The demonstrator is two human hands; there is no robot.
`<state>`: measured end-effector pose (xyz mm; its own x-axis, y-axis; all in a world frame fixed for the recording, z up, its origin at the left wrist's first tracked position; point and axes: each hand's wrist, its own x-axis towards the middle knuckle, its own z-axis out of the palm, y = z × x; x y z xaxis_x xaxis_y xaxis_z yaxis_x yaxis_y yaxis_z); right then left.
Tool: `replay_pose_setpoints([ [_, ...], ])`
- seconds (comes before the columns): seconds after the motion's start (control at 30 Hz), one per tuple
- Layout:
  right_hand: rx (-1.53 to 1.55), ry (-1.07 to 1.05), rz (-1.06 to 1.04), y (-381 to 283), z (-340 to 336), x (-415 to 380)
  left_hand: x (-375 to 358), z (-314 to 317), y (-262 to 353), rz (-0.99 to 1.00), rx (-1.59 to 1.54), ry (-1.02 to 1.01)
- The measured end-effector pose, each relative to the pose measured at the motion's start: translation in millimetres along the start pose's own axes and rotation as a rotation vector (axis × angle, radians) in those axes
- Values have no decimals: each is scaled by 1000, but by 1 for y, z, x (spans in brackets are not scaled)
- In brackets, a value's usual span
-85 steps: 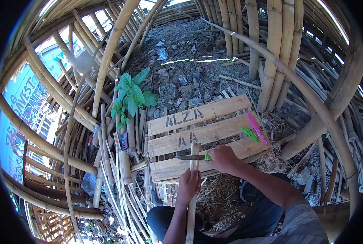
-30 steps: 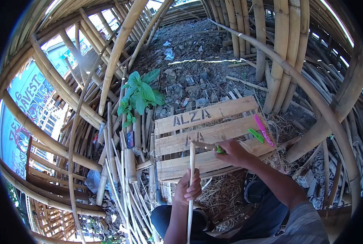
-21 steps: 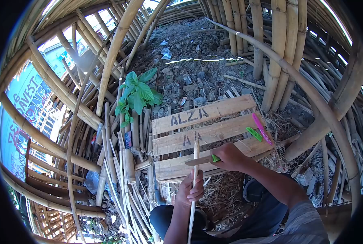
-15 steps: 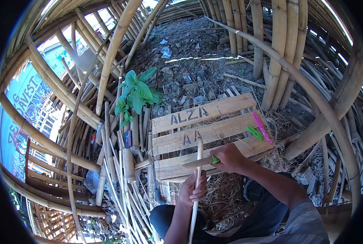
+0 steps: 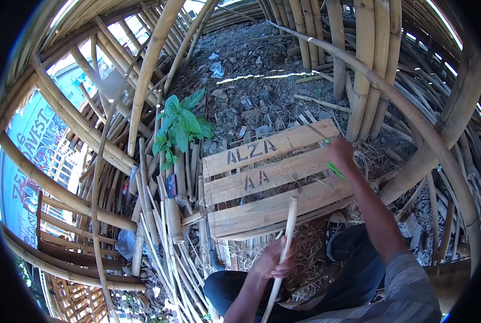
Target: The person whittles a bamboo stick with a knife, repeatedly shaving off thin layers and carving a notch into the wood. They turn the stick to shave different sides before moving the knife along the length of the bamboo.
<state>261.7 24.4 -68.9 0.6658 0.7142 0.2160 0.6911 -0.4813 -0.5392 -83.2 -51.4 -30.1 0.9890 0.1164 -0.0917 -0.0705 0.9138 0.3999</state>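
I see my left hand (image 5: 275, 259) at the lower centre of the frame, fingers closed round a thin bamboo strip (image 5: 286, 231). The strip runs from the bottom edge up and slightly right, its tip ending over the near edge of the pallet (image 5: 262, 183). My right hand (image 5: 340, 151) is stretched out to the right of centre, at the far right end of the pallet, well apart from the left. It is closed on a knife (image 5: 320, 135): a bit of green handle shows at the fist and a thin blade points up and left over the top plank. A green sheath (image 5: 336, 171) lies on the pallet just below that hand. The pallet planks bear black stencilled letters. A leafy plant (image 5: 180, 126) stands left of the pallet, in the upper middle of the frame, among bamboo poles (image 5: 143, 81) that arch all round the edges. Dry straw (image 5: 305, 253) lies beneath the pallet, near my knees.
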Motion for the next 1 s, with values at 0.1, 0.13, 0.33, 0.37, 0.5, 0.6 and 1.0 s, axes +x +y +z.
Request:
replay_pose_setpoints([
  [0.1,196,41,-73,0,-15,3,6,-14,10,92,-187,79],
  [0.13,296,-74,-106,-10,-26,-17,4,-22,17,122,-180,63],
  [0.33,227,-303,-391,-86,-41,-74,-2,-9,30,236,-11,182],
  [0.37,279,-321,-437,-91,-42,-78,-5,-10,30,235,121,274],
  [0.5,661,-666,-272,-85,-24,-80,-4,-4,35,249,183,433],
  [0.6,1102,-1102,37,-74,-19,-78,0,-11,31,266,154,470],
  [1.0,1507,-1328,144,-81,-28,-74,2,-5,33,278,153,430],
])
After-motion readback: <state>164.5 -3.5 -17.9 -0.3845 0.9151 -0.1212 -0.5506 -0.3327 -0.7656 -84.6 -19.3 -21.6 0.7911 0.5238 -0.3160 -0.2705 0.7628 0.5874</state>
